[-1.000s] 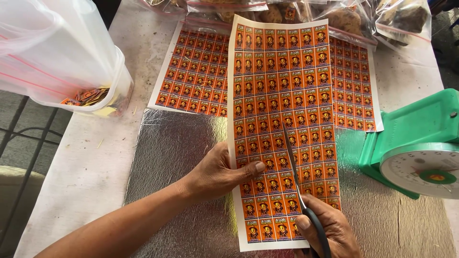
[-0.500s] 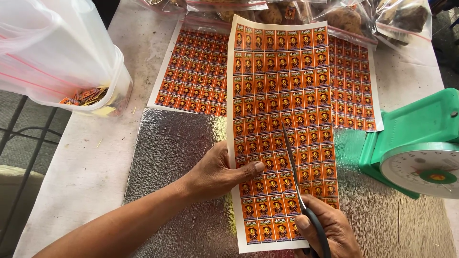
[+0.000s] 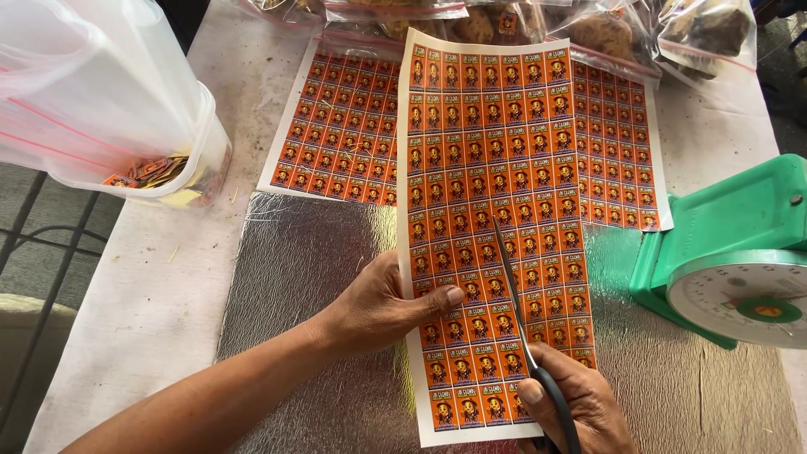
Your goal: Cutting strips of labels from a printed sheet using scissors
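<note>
A person's two bare hands work at a pale table (image 3: pixel 143 303), seen from above. In the centre of the frame lies one long sheet (image 3: pixel 492 210) of small orange stickers, seven across, running from the upper edge down to the lower edge. The left hand (image 3: pixel 382 303) comes in from the lower left and lies flat on the sheet's left margin, fingers loose and spread, thumb pressing on the stickers. The right hand (image 3: pixel 580 403), at the lower edge right of centre, is closed around the dark handles of one pair of scissors (image 3: pixel 525 324); the blades point up the frame, lying along a line between sticker columns. Two more sticker sheets lie partly under the long one: one (image 3: pixel 336 126) to its upper left, one (image 3: pixel 618 155) to its upper right. All rest partly on one silver foil mat (image 3: pixel 303 277). One clear tub (image 3: pixel 181 168) of loose cut stickers stands at the left, under clear bags (image 3: pixel 76 76). One green scale (image 3: pixel 740 252) sits at the right edge. Several bags of brown food (image 3: pixel 605 29) line the upper edge.
</note>
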